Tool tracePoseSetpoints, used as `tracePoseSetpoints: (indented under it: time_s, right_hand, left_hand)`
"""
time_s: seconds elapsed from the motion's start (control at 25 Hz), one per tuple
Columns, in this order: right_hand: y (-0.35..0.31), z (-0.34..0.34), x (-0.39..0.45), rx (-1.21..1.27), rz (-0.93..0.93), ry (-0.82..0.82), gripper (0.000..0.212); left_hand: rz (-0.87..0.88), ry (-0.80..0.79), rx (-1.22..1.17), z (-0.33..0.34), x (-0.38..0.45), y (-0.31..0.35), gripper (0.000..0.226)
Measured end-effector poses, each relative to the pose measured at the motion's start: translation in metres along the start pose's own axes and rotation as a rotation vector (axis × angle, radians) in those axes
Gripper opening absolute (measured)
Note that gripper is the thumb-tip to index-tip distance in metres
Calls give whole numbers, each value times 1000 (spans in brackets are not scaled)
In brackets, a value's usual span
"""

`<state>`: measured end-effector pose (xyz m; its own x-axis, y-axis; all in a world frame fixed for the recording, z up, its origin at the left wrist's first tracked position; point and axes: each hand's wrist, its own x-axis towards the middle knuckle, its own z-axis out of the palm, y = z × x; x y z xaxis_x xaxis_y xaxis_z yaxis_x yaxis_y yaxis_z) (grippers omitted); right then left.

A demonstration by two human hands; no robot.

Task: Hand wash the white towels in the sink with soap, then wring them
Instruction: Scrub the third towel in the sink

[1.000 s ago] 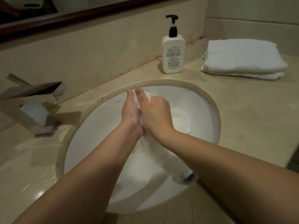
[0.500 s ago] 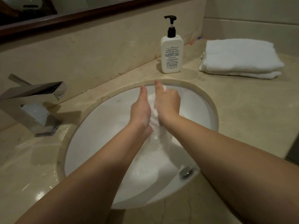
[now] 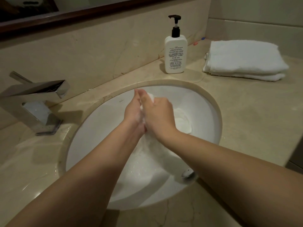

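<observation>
Wet towel: soapy white cloth towel [image 3: 148, 145] in the round white ceramic sink [image 3: 208, 105], mostly hidden between both hands.
Left hand [image 3: 133, 112]: fingers straight, palm pressed flat against the wet towel.
Right hand [image 3: 158, 114]: fingers curled over the wet towel; fingertips hidden.
Soap: white pump bottle [image 3: 175, 54], print unreadable.
Folded towels: white stack [image 3: 244, 60] on the beige stone counter [image 3: 254, 115].
</observation>
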<state>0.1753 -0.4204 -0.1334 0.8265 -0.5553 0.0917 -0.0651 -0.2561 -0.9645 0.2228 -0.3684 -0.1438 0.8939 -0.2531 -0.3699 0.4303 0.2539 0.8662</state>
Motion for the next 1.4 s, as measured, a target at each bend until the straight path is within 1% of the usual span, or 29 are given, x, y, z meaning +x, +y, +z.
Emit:
tracePoseSetpoints:
  time_s: [0.08, 0.12, 0.16, 0.24, 0.28, 0.32, 0.4, 0.44, 0.48, 0.56, 0.6, 0.64, 0.68, 0.76, 0.8, 0.84, 0.88, 0.92, 0.96, 1.04, 1.08, 1.12, 1.16, 1.2, 1.24, 1.28, 1.32, 1.36, 1.4]
  right_hand:
    - [-1, -6, 13, 41, 92, 90, 61]
    - [1, -8, 17, 63, 106, 130, 60]
    - [0, -7, 15, 60, 86, 136, 60]
    - [-3, -1, -2, 27, -6, 7, 59]
    - [-2, 1, -7, 27, -14, -38, 60]
    - [-2, 1, -3, 26, 19, -26, 61]
    - [0, -6, 18, 60, 148, 80, 61]
    - [2, -8, 23, 69, 170, 122, 60]
    - [3, -7, 22, 66, 151, 124, 59]
    - [3, 1, 2, 50, 54, -18, 58]
    - [2, 3, -5, 48, 34, -66, 58]
    - [2, 4, -1, 40, 60, -51, 58]
    - [2, -1, 9, 46, 115, 19, 60]
    - [3, -9, 23, 85, 203, 118, 60]
    - [4, -11, 20, 99, 189, 112, 58]
    - [2, -7, 11, 102, 142, 50, 57]
    - [2, -1, 0, 83, 80, -36, 57]
    - [0, 2, -8, 68, 40, -75, 57]
    - [-2, 5, -5, 48, 45, -52, 58]
    - [-4, -3, 16, 39, 137, 84, 61]
    - [-3, -6, 21, 43, 150, 127, 61]
    - [-2, -8, 19, 47, 117, 118, 61]
    - [-1, -6, 10, 27, 43, 48, 61]
    - [-1, -3, -2, -39, -38, -43, 60]
    - [-1, -1, -9, -100, -96, -98, 61]
    - [-2, -1, -7, -142, -103, -77, 62]
    - [-3, -4, 6, -136, -62, -12, 63]
    - [-4, -8, 15, -91, 0, 47, 63]
    - [-3, -9, 21, -74, 17, 91, 62]
  left_hand:
    - [-38, -10, 90, 5, -3, -2, 63]
    - [-58, 0, 124, 7, -3, -3, 66]
    - [-53, 7, 111, 7, -3, -3, 64]
    - [-10, 4, 29, 0, -2, 1, 54]
    - [-10, 6, 6, -3, 1, 1, 53]
    - [-30, -8, 16, -4, 0, 1, 56]
    - [-56, -38, 87, 4, -8, -3, 68]
    - [-55, -19, 121, 8, -9, -4, 69]
    - [-35, 18, 111, 9, -9, -3, 65]
    - [3, 68, 8, 1, -6, -1, 55]
    - [-10, 61, -19, -4, -3, 0, 56]
    - [-34, 29, -6, -5, -6, 1, 61]
    - [-51, -7, 35, -2, -8, -1, 67]
    - [-41, -1, 129, 7, -12, -4, 71]
    - [-22, 43, 114, 9, -12, -4, 66]
    - [-4, 78, 44, 7, -10, -2, 60]
    - [-15, 88, -29, 3, -7, 0, 58]
    - [-34, 71, -75, -2, -4, 0, 58]
    - [-51, 33, -91, -3, -4, 1, 61]
    - [-85, -25, -20, 3, -12, 1, 68]
    - [-109, -43, 8, 6, -15, 0, 71]
    - [-110, -57, -24, 7, -16, 0, 70]
    - [-85, -48, -77, 5, -14, -2, 65]
    - [-71, -40, -106, 3, -12, -3, 59]
    - [-63, -34, -119, -1, -9, -3, 55]
    - [-73, -45, -127, -1, -10, -2, 56]
    - [-106, -91, -140, -1, -10, -2, 61]
    - [-140, -119, -117, 3, -13, -1, 68]
    - [-170, -121, -88, 4, -15, 0, 73]
